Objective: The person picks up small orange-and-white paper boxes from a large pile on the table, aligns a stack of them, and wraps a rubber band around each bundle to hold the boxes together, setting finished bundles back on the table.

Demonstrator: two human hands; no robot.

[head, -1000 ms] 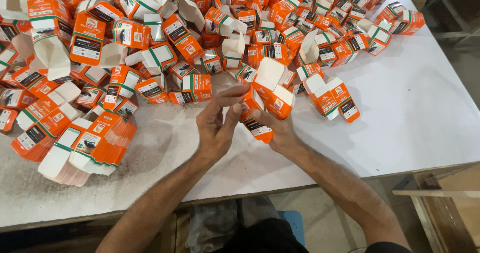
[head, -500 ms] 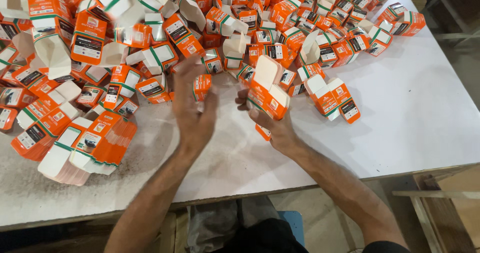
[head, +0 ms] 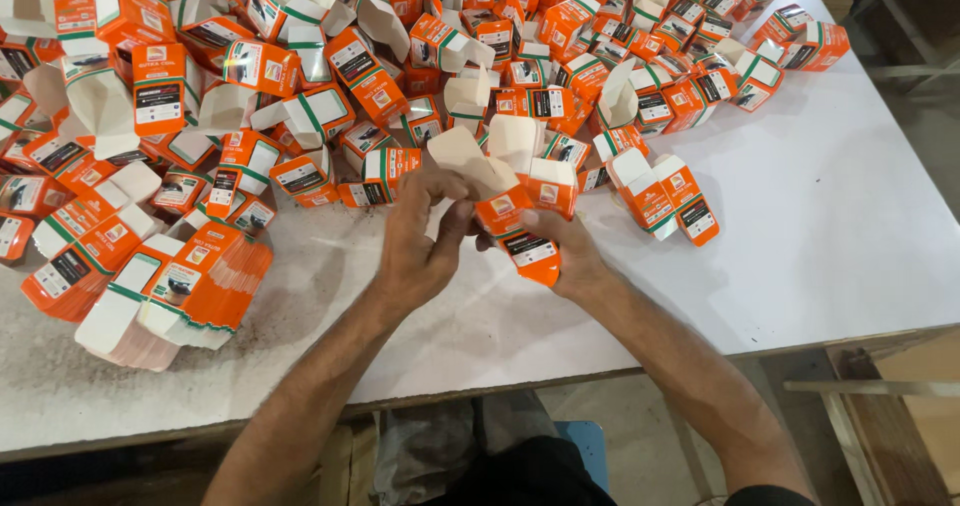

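Both my hands' fingers [head: 455,228] grip an open orange box [head: 515,228] mid-frame; orange cartons [head: 300,76] heaped across upper table [head: 830,226].

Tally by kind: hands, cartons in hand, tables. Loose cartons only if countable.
Hands: 2 (left hand, right hand)
Orange-and-white cardboard carton held by both hands: 1
White table: 1
Loose orange cartons piled on the table: too many to count
Total counted: 4
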